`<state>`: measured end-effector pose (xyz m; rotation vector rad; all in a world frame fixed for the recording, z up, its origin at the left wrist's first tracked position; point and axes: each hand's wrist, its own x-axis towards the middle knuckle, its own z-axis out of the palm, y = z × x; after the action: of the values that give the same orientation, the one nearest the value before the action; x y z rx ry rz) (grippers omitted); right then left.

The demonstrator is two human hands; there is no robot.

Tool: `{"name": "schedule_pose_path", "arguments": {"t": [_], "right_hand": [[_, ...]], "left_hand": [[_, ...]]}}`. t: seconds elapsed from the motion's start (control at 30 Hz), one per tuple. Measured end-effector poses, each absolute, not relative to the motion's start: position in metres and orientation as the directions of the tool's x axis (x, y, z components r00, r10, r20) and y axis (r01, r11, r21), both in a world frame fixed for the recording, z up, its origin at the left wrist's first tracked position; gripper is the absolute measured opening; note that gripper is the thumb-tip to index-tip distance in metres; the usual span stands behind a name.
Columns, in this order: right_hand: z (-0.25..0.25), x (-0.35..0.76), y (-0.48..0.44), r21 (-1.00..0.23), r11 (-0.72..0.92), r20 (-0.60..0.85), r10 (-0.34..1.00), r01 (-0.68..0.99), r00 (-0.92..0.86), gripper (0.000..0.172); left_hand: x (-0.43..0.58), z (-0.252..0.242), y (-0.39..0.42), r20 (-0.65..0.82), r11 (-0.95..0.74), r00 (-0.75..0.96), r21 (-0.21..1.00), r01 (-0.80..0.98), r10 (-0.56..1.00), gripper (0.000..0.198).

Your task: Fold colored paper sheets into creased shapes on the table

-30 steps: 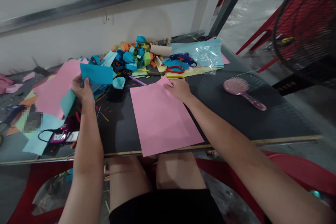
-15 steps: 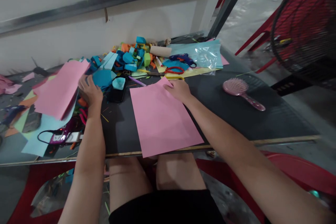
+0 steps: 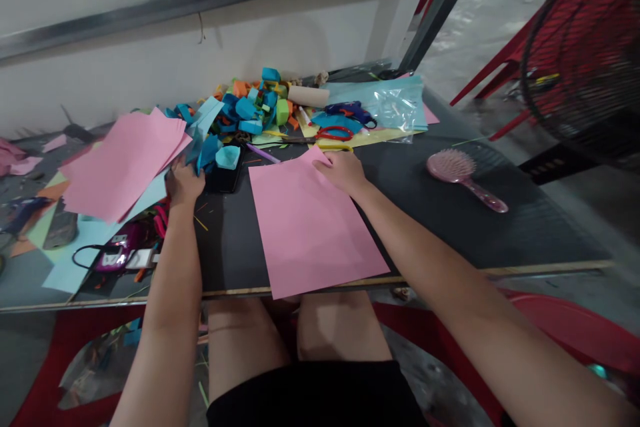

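My right hand (image 3: 344, 172) pinches the upper right corner of a pink paper sheet (image 3: 315, 227), which lies on the dark table with its lower edge past the front edge. The corner is slightly lifted and bent. My left hand (image 3: 185, 181) is at the right side of a fanned stack of pink paper (image 3: 120, 163), touching loose blue paper pieces (image 3: 206, 152). Its fingers look apart, though the fingertips are partly hidden among the paper. Just right of it are a black phone (image 3: 225, 179) and a light blue folded paper piece (image 3: 227, 157).
Behind lie a heap of coloured paper pieces (image 3: 250, 107), a cardboard tube (image 3: 308, 96), red-handled scissors (image 3: 334, 133) and a blue glue gun (image 3: 350, 111). A pink hairbrush (image 3: 453, 167) lies right; a purple device (image 3: 117, 257) with a cable lies left. A fan (image 3: 585, 53) stands right.
My left hand has moved slightly right and down. The pink stack has shifted and fanned out to the right, and the blue pieces beside it are now tilted up. My right hand stays put.
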<state>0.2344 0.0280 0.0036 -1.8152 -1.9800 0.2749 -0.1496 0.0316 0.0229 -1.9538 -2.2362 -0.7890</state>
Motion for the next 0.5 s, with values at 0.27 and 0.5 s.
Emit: {"name": "schedule_pose_path", "arguments": {"t": [0.27,0.5], "right_hand": [[0.004,0.235,0.027,-0.422,0.123,0.183,0.982,0.898,-0.048,0.039],[0.004,0.234,0.027,-0.426,0.13,0.183,0.982,0.895,-0.056,0.039]], "left_hand": [[-0.15,0.028,0.037,0.482,0.01,-0.264,0.468,0.884,0.835,0.06],[-0.141,0.048,0.038,0.533,-0.25,-0.453,0.8,0.545,0.715,0.035]]}}
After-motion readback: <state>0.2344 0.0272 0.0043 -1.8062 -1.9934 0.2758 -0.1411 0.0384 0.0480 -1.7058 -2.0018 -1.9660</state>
